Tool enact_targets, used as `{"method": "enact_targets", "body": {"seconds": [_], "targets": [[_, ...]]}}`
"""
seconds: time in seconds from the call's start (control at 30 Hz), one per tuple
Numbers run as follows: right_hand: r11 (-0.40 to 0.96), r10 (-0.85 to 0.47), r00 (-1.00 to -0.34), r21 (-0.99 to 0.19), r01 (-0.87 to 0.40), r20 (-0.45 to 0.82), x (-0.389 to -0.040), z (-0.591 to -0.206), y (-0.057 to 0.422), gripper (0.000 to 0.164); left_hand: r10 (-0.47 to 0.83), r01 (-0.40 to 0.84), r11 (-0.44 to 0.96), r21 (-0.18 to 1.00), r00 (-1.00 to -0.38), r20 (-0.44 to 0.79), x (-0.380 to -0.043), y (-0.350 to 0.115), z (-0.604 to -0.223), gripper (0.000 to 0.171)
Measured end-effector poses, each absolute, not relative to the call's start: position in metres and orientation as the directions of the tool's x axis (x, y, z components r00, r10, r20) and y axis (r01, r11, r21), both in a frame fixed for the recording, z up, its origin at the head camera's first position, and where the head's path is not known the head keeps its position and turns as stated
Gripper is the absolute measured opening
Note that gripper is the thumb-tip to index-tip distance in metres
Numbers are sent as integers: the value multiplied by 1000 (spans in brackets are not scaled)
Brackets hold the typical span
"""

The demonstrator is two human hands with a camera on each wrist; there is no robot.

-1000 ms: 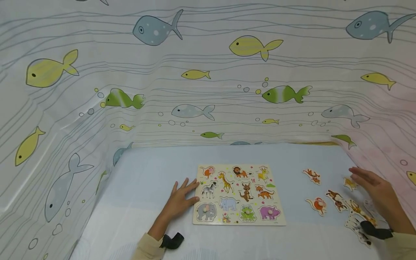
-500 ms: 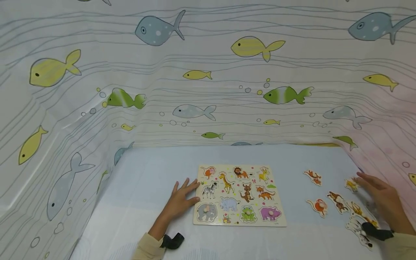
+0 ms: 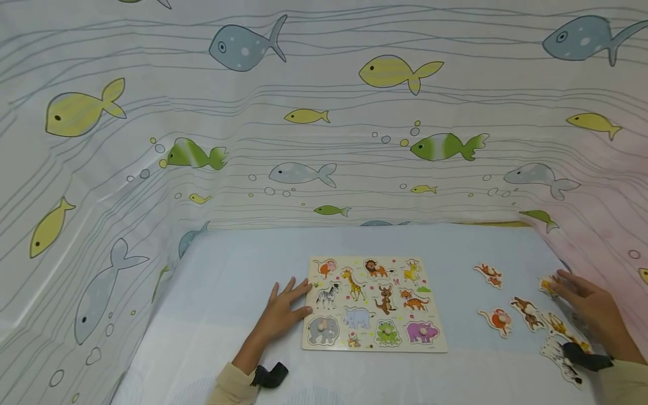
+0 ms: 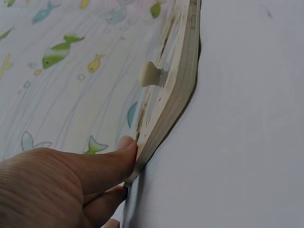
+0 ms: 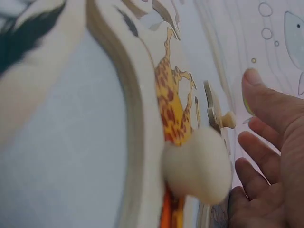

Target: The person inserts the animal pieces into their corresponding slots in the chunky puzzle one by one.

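Note:
A wooden animal puzzle board (image 3: 441,344) lies flat on the table. The left hand (image 3: 278,315) rests at its left edge with spread fingers, and in the left wrist view the thumb (image 4: 111,166) touches the board's rim (image 4: 175,102). Knobbed elephant (image 3: 324,332), frog (image 3: 387,334) and hippo (image 3: 422,333) pieces sit in its front row. The right hand (image 3: 594,309) is beside a small yellowish animal piece (image 3: 547,286), its fingers loosely bent. In the right wrist view the thumb stands apart from the fingers, with nothing between. Nearby lies a giraffe piece (image 5: 168,102) with a pale knob (image 5: 197,166).
Loose on the table's right side are a monkey piece (image 3: 500,322), a brown animal piece (image 3: 527,313), an orange animal piece (image 3: 489,275) and a zebra piece (image 3: 562,360), partly under the right wrist's black strap (image 3: 587,358). A fish-printed sheet (image 3: 354,169) rises behind the table.
The right hand has lowered slightly, its fingertips now closer to the yellowish piece and partly covering it. The left hand stays on the board's edge.

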State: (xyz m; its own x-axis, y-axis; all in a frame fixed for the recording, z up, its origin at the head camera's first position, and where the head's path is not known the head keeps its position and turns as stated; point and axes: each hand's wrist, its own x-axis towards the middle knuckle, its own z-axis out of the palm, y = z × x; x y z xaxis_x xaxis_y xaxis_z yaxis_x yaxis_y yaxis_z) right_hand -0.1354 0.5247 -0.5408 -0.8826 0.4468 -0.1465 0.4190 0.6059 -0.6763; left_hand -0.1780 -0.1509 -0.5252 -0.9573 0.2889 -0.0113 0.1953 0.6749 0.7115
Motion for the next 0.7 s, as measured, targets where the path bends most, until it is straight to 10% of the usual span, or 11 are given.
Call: {"method": "enact_targets", "body": {"seconds": [0.7], "targets": [[701,417,-904,-598,389,-98,-135,-535,515,73,279,185,667,722,-960,-11,-177,-151,-525,60]]}}
